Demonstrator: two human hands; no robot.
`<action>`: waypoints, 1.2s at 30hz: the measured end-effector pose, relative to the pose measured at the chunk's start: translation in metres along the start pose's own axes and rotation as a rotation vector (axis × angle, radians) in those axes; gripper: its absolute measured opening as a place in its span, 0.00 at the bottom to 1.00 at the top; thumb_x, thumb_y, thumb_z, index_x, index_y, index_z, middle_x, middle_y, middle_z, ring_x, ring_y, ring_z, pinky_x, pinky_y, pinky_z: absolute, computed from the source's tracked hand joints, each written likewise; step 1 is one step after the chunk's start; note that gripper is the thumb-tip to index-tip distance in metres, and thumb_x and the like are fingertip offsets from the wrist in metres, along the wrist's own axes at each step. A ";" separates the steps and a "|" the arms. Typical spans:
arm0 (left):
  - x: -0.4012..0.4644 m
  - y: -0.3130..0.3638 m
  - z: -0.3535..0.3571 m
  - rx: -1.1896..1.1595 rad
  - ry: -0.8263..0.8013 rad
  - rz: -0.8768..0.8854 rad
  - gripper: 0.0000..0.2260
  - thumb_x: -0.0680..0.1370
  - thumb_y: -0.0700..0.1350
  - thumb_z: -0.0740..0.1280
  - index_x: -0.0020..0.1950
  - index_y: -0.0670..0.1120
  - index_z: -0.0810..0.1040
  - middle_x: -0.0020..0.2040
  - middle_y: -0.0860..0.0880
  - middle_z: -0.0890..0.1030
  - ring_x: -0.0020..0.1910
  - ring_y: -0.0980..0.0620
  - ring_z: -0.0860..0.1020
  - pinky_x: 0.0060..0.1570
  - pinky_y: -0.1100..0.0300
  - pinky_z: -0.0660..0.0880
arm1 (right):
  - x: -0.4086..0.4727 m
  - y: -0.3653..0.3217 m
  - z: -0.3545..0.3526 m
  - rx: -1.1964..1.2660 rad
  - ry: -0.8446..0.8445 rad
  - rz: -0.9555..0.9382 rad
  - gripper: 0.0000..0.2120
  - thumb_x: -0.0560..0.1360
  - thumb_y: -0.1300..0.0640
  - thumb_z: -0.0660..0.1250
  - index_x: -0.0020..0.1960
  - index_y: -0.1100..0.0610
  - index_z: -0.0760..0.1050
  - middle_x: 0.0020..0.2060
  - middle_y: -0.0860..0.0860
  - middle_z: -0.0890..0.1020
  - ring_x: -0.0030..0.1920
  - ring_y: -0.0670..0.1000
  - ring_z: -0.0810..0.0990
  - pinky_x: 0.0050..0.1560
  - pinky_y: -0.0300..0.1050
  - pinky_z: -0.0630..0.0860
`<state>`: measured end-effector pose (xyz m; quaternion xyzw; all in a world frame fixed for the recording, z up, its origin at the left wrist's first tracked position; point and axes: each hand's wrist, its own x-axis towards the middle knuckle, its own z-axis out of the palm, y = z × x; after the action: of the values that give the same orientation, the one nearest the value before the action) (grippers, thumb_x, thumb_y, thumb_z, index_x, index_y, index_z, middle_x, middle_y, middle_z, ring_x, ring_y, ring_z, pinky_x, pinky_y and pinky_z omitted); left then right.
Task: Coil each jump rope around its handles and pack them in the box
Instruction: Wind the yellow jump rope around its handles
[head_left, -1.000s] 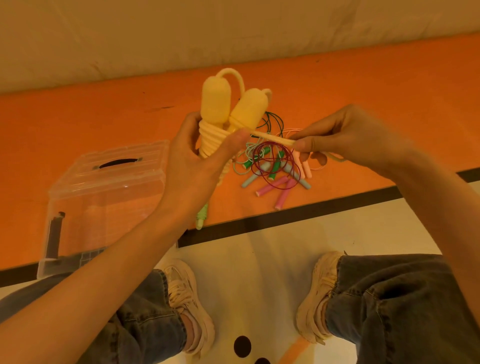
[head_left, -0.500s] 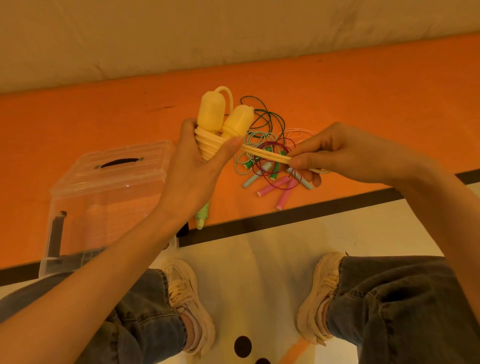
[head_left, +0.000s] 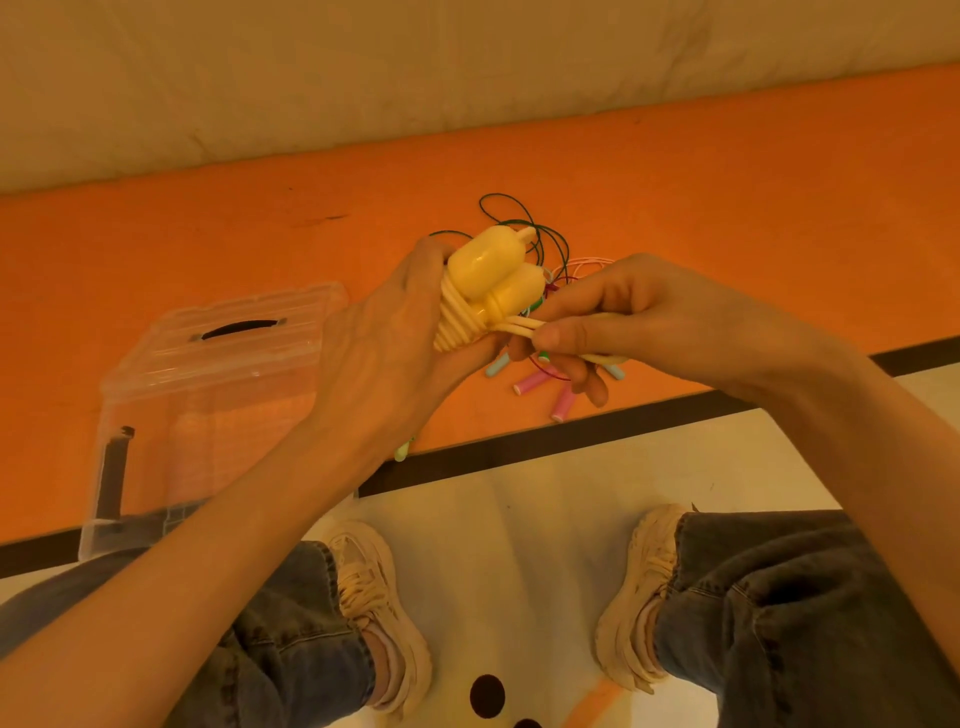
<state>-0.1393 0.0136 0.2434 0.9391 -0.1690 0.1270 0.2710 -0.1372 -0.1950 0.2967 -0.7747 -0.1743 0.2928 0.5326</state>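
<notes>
My left hand (head_left: 384, 358) grips the two yellow handles (head_left: 493, 275) of a jump rope, with cream cord (head_left: 457, 322) coiled around their lower part. My right hand (head_left: 639, 317) pinches the loose doubled end of that cord right beside the handles. Behind my hands, a tangle of other jump ropes (head_left: 540, 244) with pink handles (head_left: 535, 383) and pale blue ones lies on the orange mat, partly hidden. The clear plastic box (head_left: 208, 395) stands to the left on the mat.
The orange mat (head_left: 727, 208) runs across the view with a dark stripe (head_left: 519, 452) at its near edge. A pale wall rises behind it. My knees and shoes (head_left: 384, 613) rest on the light floor below.
My left hand has tipped the yellow handles down and to the right. My right hand has moved left, close against the handles, so the stretched cord between them is now very short.
</notes>
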 end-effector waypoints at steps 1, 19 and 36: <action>0.000 0.000 0.000 0.009 0.001 0.004 0.24 0.70 0.63 0.68 0.58 0.56 0.63 0.45 0.61 0.68 0.36 0.56 0.68 0.34 0.57 0.64 | 0.000 0.000 0.000 -0.013 0.010 0.011 0.10 0.76 0.56 0.65 0.52 0.60 0.82 0.31 0.52 0.79 0.30 0.48 0.77 0.36 0.33 0.72; -0.003 0.006 0.006 0.226 -0.150 -0.058 0.28 0.71 0.66 0.63 0.59 0.45 0.70 0.41 0.54 0.68 0.40 0.44 0.78 0.32 0.54 0.67 | 0.000 -0.005 0.000 0.113 0.419 -0.230 0.13 0.66 0.56 0.73 0.50 0.57 0.82 0.43 0.60 0.82 0.35 0.56 0.83 0.40 0.48 0.82; -0.011 0.007 0.012 0.128 -0.295 -0.058 0.26 0.72 0.65 0.65 0.58 0.47 0.66 0.39 0.56 0.66 0.42 0.46 0.75 0.31 0.54 0.66 | 0.010 0.006 0.001 0.205 0.446 -0.127 0.13 0.66 0.54 0.72 0.47 0.61 0.82 0.45 0.59 0.83 0.31 0.49 0.79 0.35 0.41 0.79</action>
<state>-0.1497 0.0040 0.2330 0.9673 -0.1715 -0.0099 0.1864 -0.1307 -0.1911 0.2879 -0.7497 -0.0701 0.0969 0.6509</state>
